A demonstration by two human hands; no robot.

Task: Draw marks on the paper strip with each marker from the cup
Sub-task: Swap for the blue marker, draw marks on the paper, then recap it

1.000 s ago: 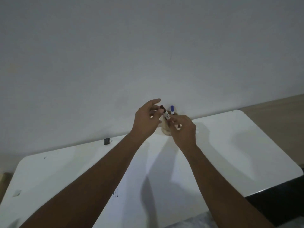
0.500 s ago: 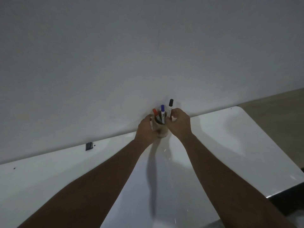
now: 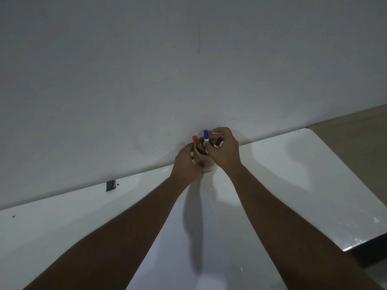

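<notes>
A tan cup (image 3: 206,166) stands at the far edge of the white table (image 3: 303,174), against the wall. A red-capped marker (image 3: 196,140) and a blue-capped marker (image 3: 206,135) stick up out of it. My left hand (image 3: 185,164) wraps the cup's left side. My right hand (image 3: 225,152) is at the cup's right rim, its fingers closed around a black-capped marker (image 3: 218,142) that tilts to the right. A pale paper strip (image 3: 188,248) runs down the table between my forearms; its marks are not visible.
A small black object (image 3: 110,185) sits at the table's far edge on the left. The grey wall (image 3: 188,70) rises right behind the cup. Wooden floor (image 3: 356,130) shows past the table's right corner.
A second ago both hands held a marker above the cup. They then dropped to the cup; now the black marker leans further right in my right hand.
</notes>
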